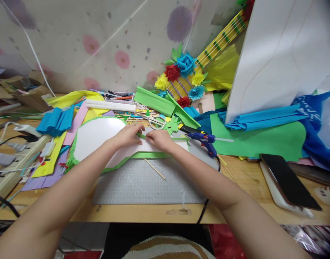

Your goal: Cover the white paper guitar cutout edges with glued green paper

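Note:
A white guitar-shaped board (96, 138) with a green paper edge lies on the grey cutting mat (143, 183). My left hand (128, 135) and my right hand (159, 138) rest on its narrow part, fingers curled. Together they pinch a small green paper strip (141, 135) at the board's upper edge. A thin wooden stick (154, 168) lies on the mat just below the hands.
A blue glue gun (204, 139) lies right of the hands with its cord running off the table's front. Scissors (156, 121), coloured papers, a paper-flower guitar (186, 77), a phone (288, 180) and a power strip (21, 149) crowd the desk.

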A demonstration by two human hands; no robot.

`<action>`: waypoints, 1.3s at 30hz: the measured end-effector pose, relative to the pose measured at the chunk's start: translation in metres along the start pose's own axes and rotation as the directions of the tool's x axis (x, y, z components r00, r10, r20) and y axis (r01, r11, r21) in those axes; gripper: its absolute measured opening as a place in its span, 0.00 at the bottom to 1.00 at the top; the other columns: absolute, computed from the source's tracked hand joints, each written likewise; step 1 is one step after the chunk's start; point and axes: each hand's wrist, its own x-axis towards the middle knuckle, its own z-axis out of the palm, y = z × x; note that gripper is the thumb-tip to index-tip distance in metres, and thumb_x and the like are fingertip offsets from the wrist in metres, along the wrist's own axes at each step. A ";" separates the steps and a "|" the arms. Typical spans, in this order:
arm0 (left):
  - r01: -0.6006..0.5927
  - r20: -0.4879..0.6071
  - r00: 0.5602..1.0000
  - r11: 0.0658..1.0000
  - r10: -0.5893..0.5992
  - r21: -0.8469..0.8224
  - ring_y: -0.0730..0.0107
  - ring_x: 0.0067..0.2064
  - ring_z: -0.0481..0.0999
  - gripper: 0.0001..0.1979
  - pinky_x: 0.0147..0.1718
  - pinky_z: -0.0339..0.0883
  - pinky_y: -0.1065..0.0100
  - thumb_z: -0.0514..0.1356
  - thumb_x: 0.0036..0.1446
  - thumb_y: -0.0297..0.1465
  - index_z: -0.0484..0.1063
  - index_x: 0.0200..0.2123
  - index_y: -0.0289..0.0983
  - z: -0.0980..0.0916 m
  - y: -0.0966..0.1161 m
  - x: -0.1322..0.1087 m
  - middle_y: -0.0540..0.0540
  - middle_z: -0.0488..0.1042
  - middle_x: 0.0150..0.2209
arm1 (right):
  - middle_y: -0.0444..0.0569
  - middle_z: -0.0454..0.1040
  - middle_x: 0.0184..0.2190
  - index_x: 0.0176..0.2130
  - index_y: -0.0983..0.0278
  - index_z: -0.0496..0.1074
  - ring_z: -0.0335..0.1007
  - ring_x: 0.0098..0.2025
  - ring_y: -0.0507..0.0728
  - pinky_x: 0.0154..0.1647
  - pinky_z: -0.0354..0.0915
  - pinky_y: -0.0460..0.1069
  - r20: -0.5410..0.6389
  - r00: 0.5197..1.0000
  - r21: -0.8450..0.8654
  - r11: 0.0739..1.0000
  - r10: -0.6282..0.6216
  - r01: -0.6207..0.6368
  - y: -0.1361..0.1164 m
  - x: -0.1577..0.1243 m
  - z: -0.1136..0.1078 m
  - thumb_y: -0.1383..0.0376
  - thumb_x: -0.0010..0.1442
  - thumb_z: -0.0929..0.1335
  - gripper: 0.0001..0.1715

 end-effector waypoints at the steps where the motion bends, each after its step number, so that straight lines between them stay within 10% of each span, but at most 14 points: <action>1: -0.003 0.005 1.000 1.000 0.003 0.003 0.60 0.44 0.70 0.22 0.41 0.62 0.64 0.64 0.42 0.31 0.65 0.44 0.39 -0.001 0.001 0.000 0.46 0.73 0.41 | 0.46 0.78 0.39 0.41 0.58 0.76 0.71 0.41 0.56 0.33 0.56 0.47 -0.008 1.000 0.013 1.000 0.002 -0.001 0.000 -0.001 0.002 0.61 0.62 0.60 0.17; 39: -0.015 -0.012 1.000 0.993 0.017 0.114 0.60 0.42 0.70 0.20 0.40 0.60 0.64 0.65 0.42 0.33 0.64 0.41 0.40 -0.003 0.002 0.001 0.48 0.72 0.37 | 0.43 0.79 0.38 0.42 0.57 0.77 0.72 0.39 0.54 0.33 0.56 0.46 -0.008 0.999 0.105 0.994 -0.038 0.038 0.007 0.002 0.000 0.60 0.61 0.62 0.16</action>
